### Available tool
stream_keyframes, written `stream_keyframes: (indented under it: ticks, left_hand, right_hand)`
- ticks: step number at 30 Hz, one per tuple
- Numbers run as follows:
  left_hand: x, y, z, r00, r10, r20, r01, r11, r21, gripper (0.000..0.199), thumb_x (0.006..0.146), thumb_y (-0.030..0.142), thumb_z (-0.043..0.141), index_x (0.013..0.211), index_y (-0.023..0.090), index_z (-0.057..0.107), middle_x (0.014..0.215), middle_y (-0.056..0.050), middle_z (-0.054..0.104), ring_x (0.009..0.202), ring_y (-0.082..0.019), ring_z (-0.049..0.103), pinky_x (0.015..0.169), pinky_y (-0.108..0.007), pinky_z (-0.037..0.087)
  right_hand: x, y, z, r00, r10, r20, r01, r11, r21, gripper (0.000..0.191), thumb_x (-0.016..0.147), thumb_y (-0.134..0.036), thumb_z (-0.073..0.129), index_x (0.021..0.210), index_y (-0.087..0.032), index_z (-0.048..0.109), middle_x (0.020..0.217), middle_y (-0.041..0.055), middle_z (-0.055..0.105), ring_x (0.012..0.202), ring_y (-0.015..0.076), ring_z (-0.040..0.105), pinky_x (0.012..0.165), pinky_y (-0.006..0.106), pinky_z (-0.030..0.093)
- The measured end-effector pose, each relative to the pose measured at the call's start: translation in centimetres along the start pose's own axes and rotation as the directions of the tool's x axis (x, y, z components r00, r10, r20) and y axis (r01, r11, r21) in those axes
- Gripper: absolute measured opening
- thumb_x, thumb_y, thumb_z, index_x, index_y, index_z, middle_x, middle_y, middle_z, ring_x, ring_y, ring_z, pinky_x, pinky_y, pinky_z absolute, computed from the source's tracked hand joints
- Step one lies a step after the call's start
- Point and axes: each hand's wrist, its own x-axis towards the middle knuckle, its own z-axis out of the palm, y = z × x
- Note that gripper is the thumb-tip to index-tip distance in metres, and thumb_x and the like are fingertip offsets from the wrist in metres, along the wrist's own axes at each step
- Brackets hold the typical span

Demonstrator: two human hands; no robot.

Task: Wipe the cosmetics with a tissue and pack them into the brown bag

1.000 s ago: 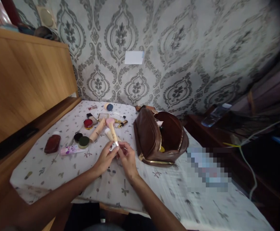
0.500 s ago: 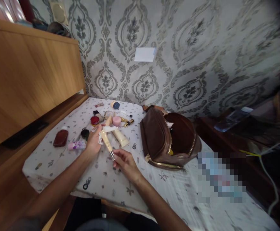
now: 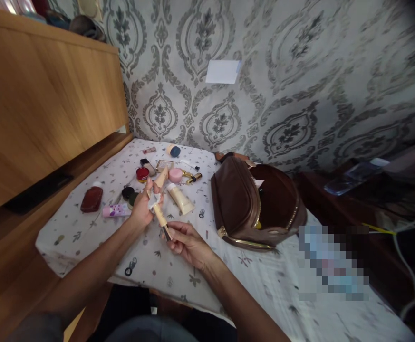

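A slim beige cosmetic tube (image 3: 160, 216) with a shiny cap slants between my two hands. My right hand (image 3: 184, 241) pinches it by the cap end. A white tissue (image 3: 153, 200) is in my left hand (image 3: 145, 207), whose fingers are closed with it around the tube's upper part. Just beyond lie a cream squeeze tube (image 3: 180, 199), a pink round jar (image 3: 175, 175) and a peach tube (image 3: 161, 177). Beside my left hand are a red round tin (image 3: 142, 174), a black round lid (image 3: 128, 193) and a purple-and-pink tube (image 3: 116, 210).
An unzipped brown leather bag (image 3: 234, 199) stands to the right on the patterned white cloth (image 3: 150, 270). A dark red bottle (image 3: 92, 199) lies at the left, near a wooden cabinet (image 3: 50, 90). A blue-capped bottle (image 3: 174, 151) and a gold-and-black lipstick (image 3: 195, 178) lie farther back.
The tissue, earlier spread loosely across the tube's end, is now gathered round the tube in my left hand. The view has shifted slightly.
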Motion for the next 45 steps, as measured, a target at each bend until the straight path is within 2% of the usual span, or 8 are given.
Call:
stream_keyframes:
  ticks: [7, 11, 14, 18, 21, 29, 36, 45]
  left_hand:
    - [-0.3, -1.9, -0.1, 0.979, -0.074, -0.189, 0.084, 0.995, 0.046, 0.060, 0.074, 0.075, 0.064, 0.085, 0.016, 0.063, 0.059, 0.002, 0.060, 0.048, -0.012, 0.057, 0.044, -0.020, 0.046]
    - [-1.6, -3.3, -0.4, 0.990, -0.136, 0.033, 0.122, 0.955, 0.271, 0.064, 0.062, 0.051, 0.088, 0.111, 0.018, 0.063, 0.069, 0.001, 0.068, 0.047, -0.012, 0.059, 0.044, -0.021, 0.047]
    - [-2.2, -3.5, -0.8, 0.973, -0.197, 0.123, 0.129, 0.898, 0.420, 0.063, 0.067, 0.048, 0.085, 0.118, 0.018, 0.062, 0.068, 0.001, 0.068, 0.041, -0.009, 0.054, 0.041, -0.020, 0.043]
    - [-2.1, -2.4, -1.0, 0.979, -0.162, 0.121, 0.086, 0.875, 0.476, 0.053, 0.071, 0.048, 0.081, 0.112, 0.017, 0.070, 0.071, -0.003, 0.070, 0.052, -0.014, 0.061, 0.047, -0.022, 0.048]
    - [-2.2, -1.5, -1.0, 0.957, -0.257, 0.136, 0.129, 0.794, 0.594, 0.047, 0.069, 0.042, 0.084, 0.107, 0.016, 0.074, 0.069, -0.004, 0.069, 0.054, -0.015, 0.062, 0.047, -0.020, 0.045]
    - [-2.6, -0.9, -0.5, 0.889, -0.380, 0.255, 0.100, 0.705, 0.702, 0.029, 0.070, 0.040, 0.082, 0.085, 0.016, 0.077, 0.063, -0.001, 0.064, 0.043, -0.009, 0.049, 0.041, -0.019, 0.036]
    - [-1.3, -1.4, -0.7, 0.989, -0.114, -0.094, 0.148, 0.779, 0.610, 0.038, 0.069, 0.050, 0.083, 0.077, 0.016, 0.068, 0.044, 0.006, 0.048, 0.029, -0.006, 0.036, 0.031, -0.018, 0.021]
    - [-0.5, -1.2, -1.3, 0.943, 0.133, -0.305, 0.020, 0.891, 0.453, 0.056, 0.071, 0.071, 0.071, 0.065, 0.018, 0.056, 0.041, 0.008, 0.039, 0.029, -0.004, 0.032, 0.029, -0.018, 0.017]
  right_hand:
    - [0.9, 0.3, -0.4, 0.967, -0.204, -0.153, 0.204, 0.979, -0.020, 0.041, 0.055, -0.037, 0.094, 0.081, -0.016, 0.068, 0.065, -0.0030, 0.066, 0.049, 0.0069, 0.060, 0.044, 0.016, 0.042]
    - [1.1, 0.3, -0.7, 0.920, -0.317, -0.230, 0.312, 0.948, -0.059, 0.042, 0.054, -0.040, 0.093, 0.077, -0.018, 0.065, 0.066, -0.0035, 0.064, 0.052, 0.0099, 0.063, 0.045, 0.018, 0.045]
    - [1.0, 0.1, -0.9, 0.896, -0.375, -0.238, 0.341, 0.924, -0.174, 0.044, 0.055, -0.045, 0.091, 0.078, -0.018, 0.063, 0.074, -0.0007, 0.067, 0.055, 0.0126, 0.064, 0.046, 0.021, 0.046]
    - [0.3, -0.5, -1.0, 0.832, -0.476, -0.284, 0.331, 0.838, -0.433, 0.041, 0.065, -0.049, 0.084, 0.087, -0.019, 0.066, 0.078, 0.0005, 0.067, 0.055, 0.0115, 0.058, 0.045, 0.021, 0.040]
    - [-0.5, -1.2, -1.0, 0.753, -0.589, -0.293, 0.399, 0.762, -0.510, 0.040, 0.075, -0.051, 0.075, 0.098, -0.020, 0.067, 0.072, -0.0015, 0.063, 0.054, 0.0100, 0.050, 0.048, 0.022, 0.037]
    - [-0.7, -1.9, -1.1, 0.728, -0.610, -0.313, 0.529, 0.790, -0.309, 0.037, 0.074, -0.051, 0.076, 0.089, -0.018, 0.071, 0.061, -0.0026, 0.058, 0.053, 0.0100, 0.047, 0.052, 0.023, 0.038]
    - [-0.8, -1.8, -0.9, 0.637, -0.703, -0.317, 0.562, 0.705, -0.434, 0.029, 0.076, -0.047, 0.076, 0.084, -0.021, 0.068, 0.074, 0.0008, 0.069, 0.066, 0.0155, 0.063, 0.067, 0.030, 0.053]
    - [-0.9, -1.8, -0.6, 0.749, -0.631, -0.204, 0.482, 0.729, -0.485, 0.040, 0.073, -0.053, 0.078, 0.070, -0.020, 0.056, 0.068, -0.0002, 0.067, 0.055, 0.0130, 0.063, 0.048, 0.023, 0.046]
